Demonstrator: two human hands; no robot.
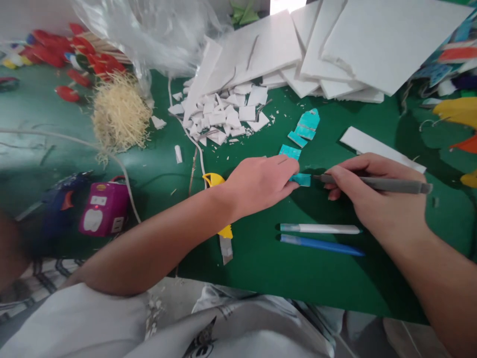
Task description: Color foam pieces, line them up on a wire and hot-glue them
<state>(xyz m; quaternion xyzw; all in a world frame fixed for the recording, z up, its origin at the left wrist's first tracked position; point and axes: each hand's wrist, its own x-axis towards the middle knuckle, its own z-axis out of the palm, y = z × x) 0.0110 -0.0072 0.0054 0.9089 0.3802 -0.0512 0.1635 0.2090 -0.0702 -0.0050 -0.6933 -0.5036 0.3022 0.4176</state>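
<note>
My left hand [259, 183] lies palm down on the green table [283, 278] and pins a small teal foam piece [302, 180] under its fingertips. My right hand [372, 191] grips a grey pen [387, 185], its tip touching that teal piece. More teal pieces [306, 125] lie just beyond, and another teal piece [289, 151] sits by my left fingers. A white pen [320, 228] and a blue pen [322, 245] lie side by side below my hands. A yellow utility knife [222, 233] is partly hidden under my left wrist.
White foam boards [372, 44] are stacked at the back, with broken white scraps [219, 117] in front. A straw bundle [119, 115], clear plastic bag [156, 30], red feathers [74, 54], purple power strip [105, 208] and blue glue gun [61, 201] sit at left. Coloured feathers [460, 112] lie at right.
</note>
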